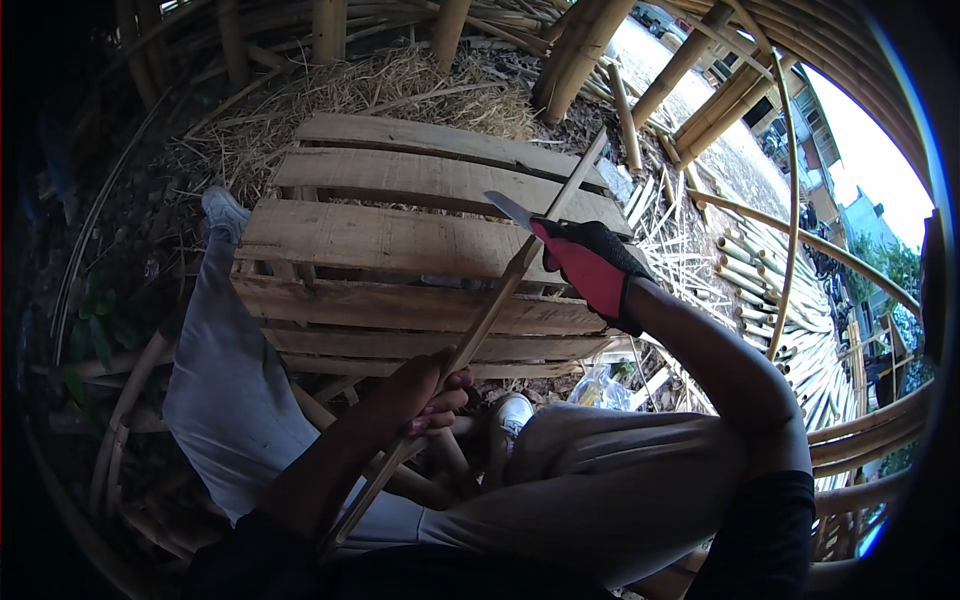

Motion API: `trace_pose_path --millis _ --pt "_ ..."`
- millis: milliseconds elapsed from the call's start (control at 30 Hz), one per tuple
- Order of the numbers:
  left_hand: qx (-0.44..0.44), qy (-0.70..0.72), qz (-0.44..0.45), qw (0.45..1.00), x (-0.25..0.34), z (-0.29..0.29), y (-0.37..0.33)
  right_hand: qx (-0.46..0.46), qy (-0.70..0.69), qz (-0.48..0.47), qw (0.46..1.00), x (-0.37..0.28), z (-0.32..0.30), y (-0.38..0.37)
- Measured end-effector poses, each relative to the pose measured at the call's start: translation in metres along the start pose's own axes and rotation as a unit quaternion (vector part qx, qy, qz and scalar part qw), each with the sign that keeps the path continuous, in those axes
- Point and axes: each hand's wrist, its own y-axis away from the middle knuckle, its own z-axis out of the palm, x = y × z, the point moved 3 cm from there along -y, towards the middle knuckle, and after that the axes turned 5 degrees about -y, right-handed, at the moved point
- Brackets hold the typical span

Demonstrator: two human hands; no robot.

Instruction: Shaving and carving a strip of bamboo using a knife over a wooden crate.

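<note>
A long split bamboo strip [486, 318] runs slantwise from my lap up over the wooden pallet crate [390, 236]. My bare left hand [428, 393] is wrapped round its lower part. Farther up, my right hand [592, 262], in a red and black glove, is closed on a knife [509, 208]. The knife's handle is hidden in the glove, and its pale blade points to the upper left, close against the strip. Whether the blade touches the bamboo I cannot tell.
Dry straw [440, 100] lies behind the crate, with upright bamboo posts [584, 55] beyond. At right are a pile of cut bamboo poles [765, 285] and scattered pale strips [672, 240]. A clear plastic bag [600, 388] rests by the crate's near right corner.
</note>
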Motion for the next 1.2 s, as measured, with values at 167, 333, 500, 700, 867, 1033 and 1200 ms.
trace_pose_path --millis 167,333,500,700,867,1033,1200 --pt "0.004 0.000 -0.002 1.000 0.001 0.002 0.001 0.039 -0.098 0.042 0.993 0.022 -0.020 -0.030" --pt "0.014 -0.012 -0.011 1.000 -0.001 0.003 0.003 -0.005 -0.069 0.037 0.997 0.012 -0.022 -0.027" --pt "0.052 -0.016 -0.024 0.998 -0.002 0.002 0.011 -0.034 0.033 0.003 0.999 -0.003 0.009 -0.008" --pt "0.042 -0.052 0.007 0.998 0.003 0.003 0.002 -0.046 0.052 -0.026 0.997 0.022 0.001 -0.029" --pt "0.044 -0.050 0.028 0.997 0.004 0.005 0.008 0.030 -0.133 0.096 0.986 0.008 -0.033 -0.032" --pt "0.018 -0.042 -0.002 0.999 -0.003 0.003 0.006 -0.058 -0.146 0.138 0.978 0.015 -0.020 -0.020" --pt "0.029 -0.034 -0.011 0.999 0.000 0.003 0.006 -0.072 -0.109 0.048 0.990 0.017 0.006 -0.010"
